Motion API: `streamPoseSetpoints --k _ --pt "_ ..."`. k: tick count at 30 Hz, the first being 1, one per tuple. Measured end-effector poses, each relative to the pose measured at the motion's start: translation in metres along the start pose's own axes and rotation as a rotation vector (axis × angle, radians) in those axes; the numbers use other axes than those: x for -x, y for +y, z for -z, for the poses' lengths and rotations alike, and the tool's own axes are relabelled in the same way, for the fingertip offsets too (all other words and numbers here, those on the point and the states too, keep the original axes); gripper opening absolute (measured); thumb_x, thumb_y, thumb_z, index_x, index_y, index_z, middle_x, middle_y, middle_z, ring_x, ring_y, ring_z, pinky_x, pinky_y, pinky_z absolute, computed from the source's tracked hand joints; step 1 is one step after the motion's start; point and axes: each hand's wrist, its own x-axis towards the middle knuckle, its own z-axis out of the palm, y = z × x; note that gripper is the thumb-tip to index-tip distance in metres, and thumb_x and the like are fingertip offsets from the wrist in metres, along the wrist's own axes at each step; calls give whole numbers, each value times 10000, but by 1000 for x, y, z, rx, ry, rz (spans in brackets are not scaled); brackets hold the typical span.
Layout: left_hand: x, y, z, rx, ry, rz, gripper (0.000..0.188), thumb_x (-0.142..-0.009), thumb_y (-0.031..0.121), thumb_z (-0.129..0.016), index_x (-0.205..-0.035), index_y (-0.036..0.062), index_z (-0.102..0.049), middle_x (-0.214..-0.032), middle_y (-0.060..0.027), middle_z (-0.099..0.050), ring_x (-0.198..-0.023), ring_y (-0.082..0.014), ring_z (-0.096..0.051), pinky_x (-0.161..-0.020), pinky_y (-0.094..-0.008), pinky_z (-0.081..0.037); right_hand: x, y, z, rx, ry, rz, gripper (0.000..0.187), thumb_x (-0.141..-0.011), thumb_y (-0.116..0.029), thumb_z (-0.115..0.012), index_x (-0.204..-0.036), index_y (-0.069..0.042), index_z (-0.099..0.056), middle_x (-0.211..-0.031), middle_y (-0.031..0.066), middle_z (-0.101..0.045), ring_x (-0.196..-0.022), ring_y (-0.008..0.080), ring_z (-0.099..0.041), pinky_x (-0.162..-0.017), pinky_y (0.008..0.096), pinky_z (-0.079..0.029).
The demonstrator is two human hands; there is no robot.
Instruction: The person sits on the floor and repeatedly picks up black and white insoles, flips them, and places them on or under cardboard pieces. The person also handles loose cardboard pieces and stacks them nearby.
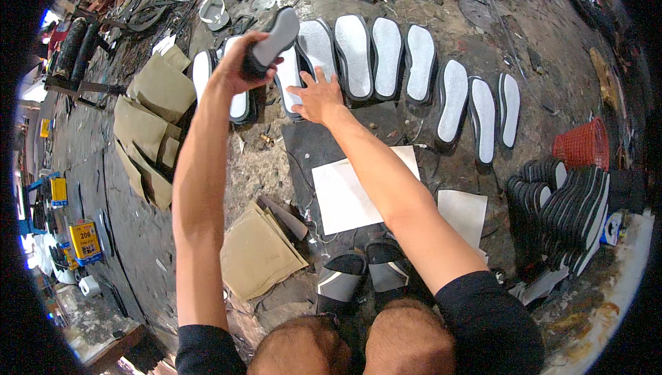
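My left hand (238,66) grips a shoe sole (277,35) with a grey face and black edge, lifted over a row of soles on the ground. Fingers spread, my right hand (321,97) reaches down at two of the row's soles: a white-topped sole (288,85) on its left and a wider white-topped sole (316,45) just beyond the fingertips. Whether the fingers press on them or hover is hard to tell. Farther right in the row lie another white sole (353,57) and several more, curving toward me. Part of the row's left end is hidden behind my left hand and forearm.
White sheets (345,195) lie on a dark mat before my feet. Tan sheets are piled near me (258,254) and at left (155,95). Stacked soles (572,209) stand at right beside a red basket (580,144). A yellow tin (85,240) sits far left.
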Motion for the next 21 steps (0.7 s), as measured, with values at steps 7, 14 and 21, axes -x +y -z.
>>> streamPoseSetpoints --k 7,14,21 --pt "71 102 25 -22 -260 -328 570 -996 468 -591 -1328 11 -515 -1074 -209 -667 -822 -203 -638 -565 -263 -571 -6 -13 17 -207 133 -120 573 -827 -374 -737 -1373 -313 -576 -1540 95 -369 -1411 376 -412 -1083 695 -348" --pt "210 -145 -27 181 299 -580 700 -952 369 -701 -1501 85 -372 -1300 -124 -605 -1160 -279 -629 -978 -418 -547 195 -94 44 -1510 326 162 717 -885 -338 -780 -1461 -30 -486 -1450 150 -527 -1137 230 -609 -956 362 -520" --pt "308 -341 -51 318 325 -148 879 -812 119 -817 -1522 6 -310 -1208 -136 -629 -1062 -256 -666 -902 -378 -585 332 -105 44 -1083 -45 204 739 -789 -309 -841 -1436 -96 -555 -1433 225 -550 -1197 366 -647 -932 428 -579"
